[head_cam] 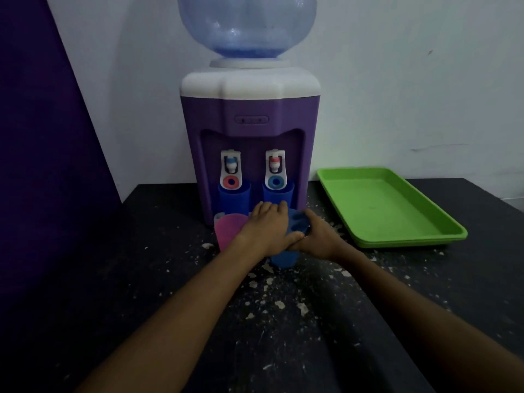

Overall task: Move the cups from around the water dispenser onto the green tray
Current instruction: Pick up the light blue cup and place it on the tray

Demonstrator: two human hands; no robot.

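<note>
A purple and white water dispenser [249, 131] stands at the back of the dark table. Two blue cups [234, 198] [276, 195] sit under its taps. In front of it a pink cup [226, 231] stands upright, and to its right a blue cup [283, 258] rests on the table. My left hand [268, 228] wraps that front blue cup from the left and over its rim. My right hand [317, 236] grips the same cup from the right. The green tray [334, 180] lies to the right, with nothing in it.
The black table [283, 321] is flecked with white paint chips. A white wall [397, 80] rises behind the dispenser and tray. A purple panel [42, 137] stands at the left. The large blue water bottle [246, 24] tops the dispenser.
</note>
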